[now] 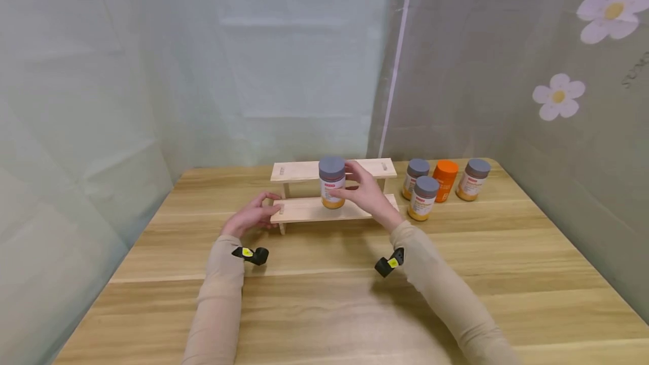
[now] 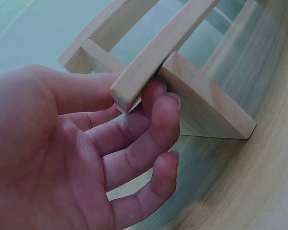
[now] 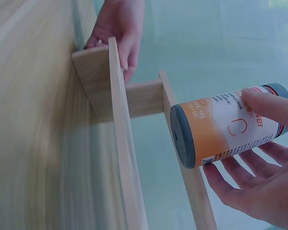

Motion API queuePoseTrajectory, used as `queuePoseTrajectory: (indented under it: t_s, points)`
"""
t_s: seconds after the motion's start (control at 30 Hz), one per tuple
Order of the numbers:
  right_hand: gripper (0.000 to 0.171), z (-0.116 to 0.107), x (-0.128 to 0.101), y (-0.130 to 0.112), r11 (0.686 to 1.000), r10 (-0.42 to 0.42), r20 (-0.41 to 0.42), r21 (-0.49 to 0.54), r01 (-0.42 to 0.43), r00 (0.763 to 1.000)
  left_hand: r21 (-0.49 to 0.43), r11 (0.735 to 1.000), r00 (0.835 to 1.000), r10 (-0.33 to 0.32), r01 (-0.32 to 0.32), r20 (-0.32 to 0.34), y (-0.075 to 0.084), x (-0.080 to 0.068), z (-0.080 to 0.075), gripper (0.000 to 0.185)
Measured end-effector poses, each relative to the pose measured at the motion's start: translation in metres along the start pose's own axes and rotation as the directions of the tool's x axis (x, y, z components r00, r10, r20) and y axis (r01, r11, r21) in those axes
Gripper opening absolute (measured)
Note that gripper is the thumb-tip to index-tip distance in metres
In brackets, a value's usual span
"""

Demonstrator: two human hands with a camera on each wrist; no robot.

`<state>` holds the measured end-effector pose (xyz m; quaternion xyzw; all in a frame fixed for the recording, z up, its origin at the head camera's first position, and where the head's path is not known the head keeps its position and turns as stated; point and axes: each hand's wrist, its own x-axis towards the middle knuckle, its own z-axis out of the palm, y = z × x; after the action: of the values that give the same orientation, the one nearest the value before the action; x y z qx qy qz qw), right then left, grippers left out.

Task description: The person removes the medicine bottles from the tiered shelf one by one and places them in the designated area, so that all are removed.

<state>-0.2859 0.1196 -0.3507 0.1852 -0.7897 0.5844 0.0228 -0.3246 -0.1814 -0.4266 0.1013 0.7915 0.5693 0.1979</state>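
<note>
A two-tier wooden rack (image 1: 304, 211) stands on the table, with two pale planks at different heights. My left hand (image 1: 252, 214) pinches the left end of its lower plank, thumb on top and fingers curled underneath, as the left wrist view (image 2: 134, 129) shows. In my right hand (image 1: 367, 191) is a supplement bottle (image 1: 332, 183) with a grey lid and a white and orange label. Thumb and fingers grip it from its right side. The right wrist view shows the bottle (image 3: 225, 127) raised off the planks, its dark base facing the rack.
Right of the rack stand more grey-lidded bottles (image 1: 422, 199) and one orange bottle (image 1: 445, 180), grouped close together on the wooden table (image 1: 314, 303). Pale curtains (image 1: 304, 61) hang behind the table, and a grey one with flowers hangs at the right.
</note>
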Motion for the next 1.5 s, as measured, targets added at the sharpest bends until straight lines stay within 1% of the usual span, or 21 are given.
queuePoseTrajectory:
  t_s: [0.2, 0.4, 0.63, 0.9, 1.1, 1.23, 1.33, 1.5]
  points:
    - [0.064, -0.011, 0.001, 0.003, 1.000, -0.001, -0.035, -0.009, 0.001, 0.999, -0.006, 1.000, 1.000, 0.010, -0.010, -0.006, -0.002, 0.000, -0.004, 0.047]
    - [0.064, -0.023, -0.001, 0.002, 1.000, -0.001, -0.037, -0.025, 0.000, 0.999, -0.022, 1.000, 1.000, 0.016, -0.016, -0.009, -0.002, -0.003, -0.006, 0.046]
    - [0.066, -0.039, -0.011, 0.003, 0.998, 0.010, -0.037, -0.062, -0.013, 0.999, -0.023, 1.000, 1.000, 0.012, -0.012, -0.009, -0.002, -0.002, -0.006, 0.047]
    - [0.065, -0.060, -0.027, 0.006, 0.992, 0.026, -0.086, -0.124, -0.036, 0.996, -0.036, 0.999, 1.000, 0.010, -0.010, -0.001, -0.003, -0.003, -0.007, 0.048]
    - [0.064, -0.078, -0.035, 0.007, 0.991, 0.002, -0.107, -0.132, -0.017, 0.994, -0.027, 0.999, 1.000, 0.020, -0.020, 0.001, 0.000, -0.001, -0.005, 0.048]
    - [0.064, -0.090, -0.040, 0.008, 0.991, 0.021, -0.134, -0.129, -0.038, 0.991, -0.023, 1.000, 1.000, 0.019, -0.019, -0.001, 0.001, -0.001, -0.002, 0.047]
    - [0.065, -0.099, -0.043, 0.008, 0.987, 0.033, -0.165, -0.152, -0.059, 0.986, -0.019, 1.000, 1.000, 0.014, -0.014, -0.003, 0.001, -0.001, -0.002, 0.047]
    - [0.066, -0.110, -0.047, 0.008, 0.977, 0.020, -0.199, -0.202, -0.061, 0.980, -0.011, 1.000, 1.000, 0.015, -0.015, 0.004, 0.000, 0.000, -0.003, 0.047]
